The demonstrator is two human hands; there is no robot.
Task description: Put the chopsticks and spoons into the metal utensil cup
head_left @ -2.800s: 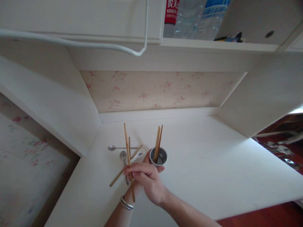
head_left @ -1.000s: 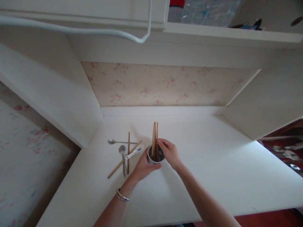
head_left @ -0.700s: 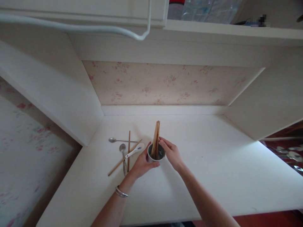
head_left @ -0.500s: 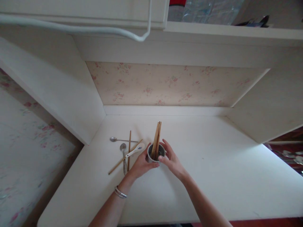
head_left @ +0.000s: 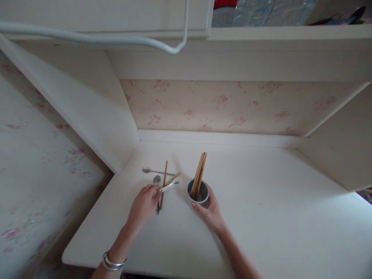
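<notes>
My right hand (head_left: pixel 211 212) is wrapped round the right side of a grey metal cup (head_left: pixel 189 193), and several wooden chopsticks (head_left: pixel 199 174) stand leaning in it. Left of the cup, my left hand (head_left: pixel 145 204) has its fingers closed at the handle end of a white soup spoon (head_left: pixel 171 185) with a blue mark in its bowl. Under and around that hand lie a wooden chopstick (head_left: pixel 164 179), a second one partly hidden beneath the white spoon, and a short metal spoon (head_left: pixel 157 179). A long-handled metal spoon (head_left: pixel 146 169) rests farther back.
All of this is on a white desktop (head_left: pixel 261 232). White side panels (head_left: pixel 78 100) and a flowered back wall (head_left: pixel 217 104) enclose it. Overhead hang a cabinet door (head_left: pixel 116 15) with a white curved bar (head_left: pixel 139 40) and a shelf holding plastic-wrapped items (head_left: pixel 270 13).
My left hand has let go of the cup and moved left to the white spoon. My right hand still holds the cup. The whole view has shifted slightly.
</notes>
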